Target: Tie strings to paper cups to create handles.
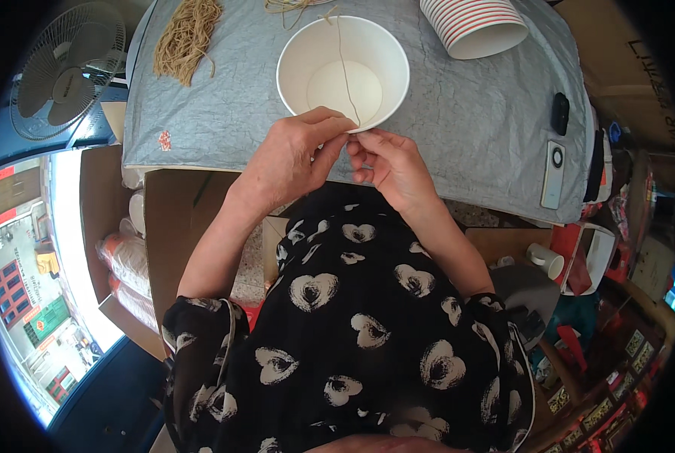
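Observation:
A white paper bucket [394, 75] stands at the near edge of the grey-covered table, its open mouth facing me. Thin brown string [342, 57] runs across the mouth from the far rim to the near rim. My left hand [288, 155] is closed at the near rim, forefinger over the edge and thumb outside. Beside it, my right hand [390, 162] pinches at the same spot, where the string reaches the rim; its other fingers are curled. The string's end is hidden among my fingertips. At the far rim a short tail of string sticks out.
A bundle of brown strings [186, 38] lies at the back left, with more loose string [292, 6] behind the bucket. Nested paper buckets [477, 30] lie at the back right. A phone [552, 175] and a small black object [559, 113] rest near the table's right edge. A fan [69, 83] stands left.

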`<move>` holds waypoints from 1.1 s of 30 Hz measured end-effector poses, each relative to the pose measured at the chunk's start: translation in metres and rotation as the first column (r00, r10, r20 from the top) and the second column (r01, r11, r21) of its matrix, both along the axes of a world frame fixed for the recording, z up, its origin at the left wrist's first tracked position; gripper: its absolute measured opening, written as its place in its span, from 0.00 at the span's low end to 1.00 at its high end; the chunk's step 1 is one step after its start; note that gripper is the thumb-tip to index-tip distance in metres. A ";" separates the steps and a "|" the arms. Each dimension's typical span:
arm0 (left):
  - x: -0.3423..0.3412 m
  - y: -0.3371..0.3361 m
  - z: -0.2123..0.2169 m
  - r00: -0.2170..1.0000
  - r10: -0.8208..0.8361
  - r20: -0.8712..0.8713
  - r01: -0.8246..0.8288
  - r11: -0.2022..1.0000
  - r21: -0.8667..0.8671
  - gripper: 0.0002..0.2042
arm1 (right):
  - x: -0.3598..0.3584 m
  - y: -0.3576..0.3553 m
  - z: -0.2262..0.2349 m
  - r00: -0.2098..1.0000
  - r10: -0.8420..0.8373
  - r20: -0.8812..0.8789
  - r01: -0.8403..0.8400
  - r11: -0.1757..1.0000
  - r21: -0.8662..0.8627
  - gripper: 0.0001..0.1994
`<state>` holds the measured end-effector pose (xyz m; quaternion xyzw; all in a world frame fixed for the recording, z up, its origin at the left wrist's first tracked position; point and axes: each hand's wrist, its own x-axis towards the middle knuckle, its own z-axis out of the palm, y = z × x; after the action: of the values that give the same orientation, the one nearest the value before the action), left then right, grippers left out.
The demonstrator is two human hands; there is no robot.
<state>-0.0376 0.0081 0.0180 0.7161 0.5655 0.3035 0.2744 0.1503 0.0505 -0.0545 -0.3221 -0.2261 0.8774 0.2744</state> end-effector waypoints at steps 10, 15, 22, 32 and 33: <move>0.001 0.006 0.004 0.994 0.071 0.082 -0.061 0.990 -0.126 0.09 | 0.001 0.004 -0.001 0.999 0.019 -0.036 -0.018 0.999 0.040 0.05; 0.000 0.016 0.008 0.987 0.118 0.105 -0.061 0.896 -0.441 0.12 | 0.019 0.011 0.035 0.929 0.001 0.371 -0.219 0.809 0.545 0.02; -0.006 0.021 0.006 0.858 0.246 0.451 0.098 0.783 -0.614 0.11 | 0.025 0.038 0.064 0.897 -0.265 0.353 -0.266 0.314 0.911 0.01; -0.020 0.017 0.022 0.555 0.292 0.779 0.203 0.861 -0.467 0.11 | 0.022 0.058 0.062 0.911 -0.028 0.411 -0.321 0.576 0.752 0.01; -0.018 0.018 0.028 0.543 0.273 0.794 0.166 0.892 -0.421 0.10 | 0.021 0.059 0.064 0.899 -0.023 0.438 -0.339 0.597 0.727 0.01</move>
<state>-0.0561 0.0258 0.0460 0.3810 0.4408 0.4774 0.6577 0.1708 0.1093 0.0099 -0.3197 -0.6679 0.6222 0.2539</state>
